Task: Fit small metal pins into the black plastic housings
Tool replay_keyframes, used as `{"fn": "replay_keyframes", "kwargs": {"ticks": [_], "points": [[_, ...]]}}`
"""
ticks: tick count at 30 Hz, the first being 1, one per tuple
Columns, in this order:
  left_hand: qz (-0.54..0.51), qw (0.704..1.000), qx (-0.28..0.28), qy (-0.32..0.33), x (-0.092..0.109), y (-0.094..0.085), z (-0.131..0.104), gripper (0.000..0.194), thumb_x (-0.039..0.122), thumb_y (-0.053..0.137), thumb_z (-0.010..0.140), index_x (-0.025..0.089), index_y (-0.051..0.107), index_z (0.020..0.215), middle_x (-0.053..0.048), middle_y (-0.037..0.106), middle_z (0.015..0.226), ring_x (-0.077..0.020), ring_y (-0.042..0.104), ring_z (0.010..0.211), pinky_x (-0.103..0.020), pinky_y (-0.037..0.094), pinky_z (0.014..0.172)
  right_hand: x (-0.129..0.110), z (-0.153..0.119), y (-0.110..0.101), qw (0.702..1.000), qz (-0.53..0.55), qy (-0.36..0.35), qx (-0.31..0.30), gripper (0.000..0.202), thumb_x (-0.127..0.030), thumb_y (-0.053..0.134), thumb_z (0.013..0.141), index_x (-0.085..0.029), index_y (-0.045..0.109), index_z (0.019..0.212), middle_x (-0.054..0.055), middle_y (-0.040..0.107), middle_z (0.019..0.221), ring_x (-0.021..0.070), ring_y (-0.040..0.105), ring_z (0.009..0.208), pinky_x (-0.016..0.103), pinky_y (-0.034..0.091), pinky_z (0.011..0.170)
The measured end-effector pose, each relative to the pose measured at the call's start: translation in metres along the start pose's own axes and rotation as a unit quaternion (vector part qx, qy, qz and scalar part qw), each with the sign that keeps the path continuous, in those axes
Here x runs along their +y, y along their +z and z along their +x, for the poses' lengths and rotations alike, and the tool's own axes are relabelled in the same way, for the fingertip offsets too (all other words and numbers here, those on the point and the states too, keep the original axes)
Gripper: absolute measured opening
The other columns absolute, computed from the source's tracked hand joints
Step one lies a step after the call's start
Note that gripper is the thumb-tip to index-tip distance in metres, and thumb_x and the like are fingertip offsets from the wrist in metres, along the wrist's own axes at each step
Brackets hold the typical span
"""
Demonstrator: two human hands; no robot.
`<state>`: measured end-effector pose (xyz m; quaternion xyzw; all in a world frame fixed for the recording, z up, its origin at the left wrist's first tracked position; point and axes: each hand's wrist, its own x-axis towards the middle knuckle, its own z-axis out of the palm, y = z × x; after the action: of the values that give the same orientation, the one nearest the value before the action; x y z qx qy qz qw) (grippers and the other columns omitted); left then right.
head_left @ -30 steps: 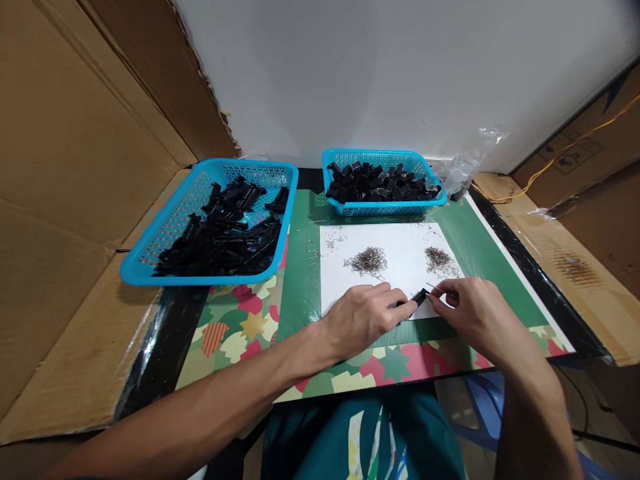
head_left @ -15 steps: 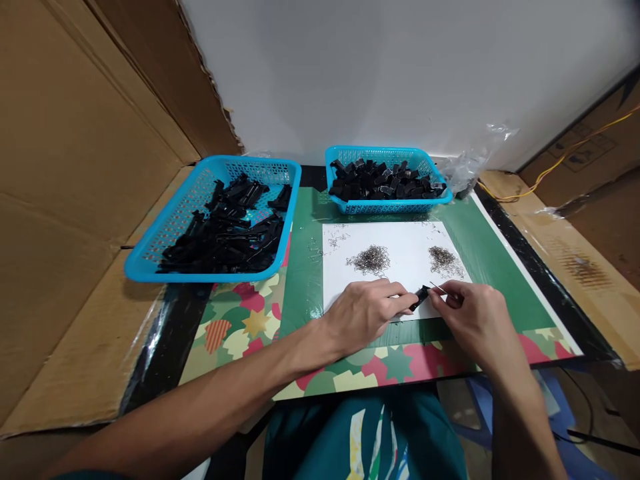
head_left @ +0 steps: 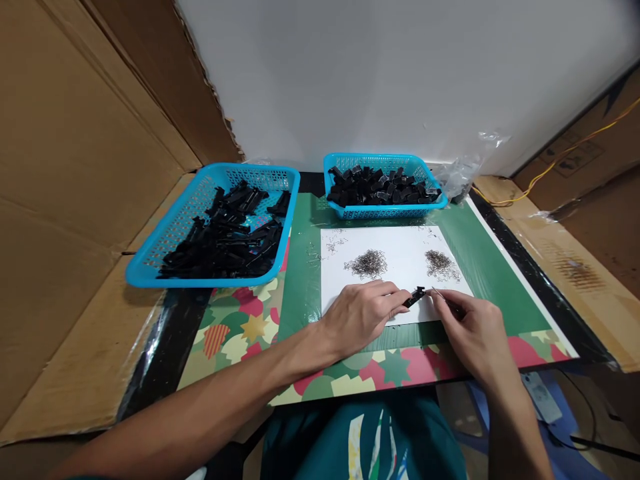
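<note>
Nearest the person, both forearms cross the front edge of the table (head_left: 235,333), which leaves the wrists propped and steady for fine work. The left hand (head_left: 363,320) lies on the near edge of the white sheet (head_left: 400,250), its fingers closed in a pinch on a small black plastic piece (head_left: 415,296) that is held just above the paper, tilted toward the other hand. The right hand (head_left: 473,330) rests by the sheet's near right corner, thumb and forefinger closed on a thin wire pin (head_left: 438,294) whose tip points at the end of the black piece, almost touching it.

Past the hands, two heaps of tiny metal bits lie on the sheet, the bigger wire pile (head_left: 369,263) mid-sheet and the smaller pile (head_left: 440,261) toward its right edge, both within short reach and easy to see against the white. The green mat (head_left: 300,267) around the sheet lies bare on both sides.

At the far edge stands the small blue basket (head_left: 385,210) of short black parts; the large blue basket (head_left: 150,267) of longer black parts overhangs the far left corner. Cardboard walls (head_left: 65,167) hem in the left side, and a crumpled plastic bag (head_left: 457,177) lies at the far right corner.
</note>
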<state>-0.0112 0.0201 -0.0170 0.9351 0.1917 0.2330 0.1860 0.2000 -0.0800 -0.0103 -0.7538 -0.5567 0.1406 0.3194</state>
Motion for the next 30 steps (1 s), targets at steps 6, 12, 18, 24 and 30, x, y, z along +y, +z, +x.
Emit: {"fn": "replay_keyframes", "kwargs": {"ticks": [6, 12, 18, 24, 30], "points": [[-0.001, 1.0, -0.006, -0.002, 0.001, -0.002, 0.001, 0.022, 0.026, 0.051, 0.112, 0.018, 0.07, 0.12, -0.004, 0.073, 0.095, -0.017, 0.071, 0.085, -0.025, 0.052, 0.07, -0.004, 0.001, -0.007, 0.995, 0.051, -0.039, 0.07, 0.041, -0.046, 0.051, 0.108, -0.02, 0.083, 0.106, 0.011, 0.079, 0.103, 0.0258, 0.074, 0.091, 0.035, 0.053, 0.08], [-0.002, 1.0, -0.008, 0.01, 0.001, -0.002, 0.001, 0.021, 0.022, 0.051, 0.112, 0.017, 0.069, 0.12, -0.004, 0.074, 0.098, -0.0177, 0.072, 0.088, -0.026, 0.053, 0.071, -0.009, 0.01, -0.009, 0.989, 0.078, -0.033, 0.124, 0.043, -0.048, 0.055, 0.107, -0.021, 0.077, 0.082, 0.004, 0.067, 0.078, 0.0194, 0.064, 0.073, 0.031, 0.048, 0.07], [0.004, 1.0, -0.012, 0.019, 0.001, -0.002, 0.001, 0.018, 0.022, 0.054, 0.111, 0.017, 0.069, 0.119, -0.004, 0.075, 0.101, -0.018, 0.072, 0.089, -0.028, 0.053, 0.072, -0.006, 0.013, 0.002, 0.985, 0.13, 0.026, 0.114, 0.047, -0.055, 0.055, 0.107, -0.021, 0.067, 0.077, 0.001, 0.069, 0.063, 0.0178, 0.064, 0.059, 0.03, 0.048, 0.065], [0.017, 0.999, -0.01, 0.037, 0.001, -0.001, 0.001, 0.021, 0.02, 0.05, 0.112, 0.017, 0.069, 0.118, -0.005, 0.076, 0.102, -0.0175, 0.073, 0.091, -0.028, 0.053, 0.074, -0.002, 0.012, 0.007, 0.99, 0.083, 0.012, 0.116, 0.044, -0.054, 0.053, 0.107, -0.022, 0.064, 0.08, 0.002, 0.071, 0.068, 0.0183, 0.065, 0.062, 0.03, 0.048, 0.066], [0.024, 0.999, -0.013, 0.038, 0.002, -0.002, 0.001, 0.019, 0.018, 0.051, 0.11, 0.018, 0.068, 0.119, -0.004, 0.076, 0.102, -0.017, 0.072, 0.088, -0.028, 0.053, 0.071, -0.002, 0.01, 0.008, 0.991, 0.093, -0.005, 0.098, 0.033, -0.051, 0.064, 0.102, -0.022, 0.067, 0.086, 0.001, 0.073, 0.071, 0.0188, 0.069, 0.063, 0.03, 0.051, 0.067]]}}
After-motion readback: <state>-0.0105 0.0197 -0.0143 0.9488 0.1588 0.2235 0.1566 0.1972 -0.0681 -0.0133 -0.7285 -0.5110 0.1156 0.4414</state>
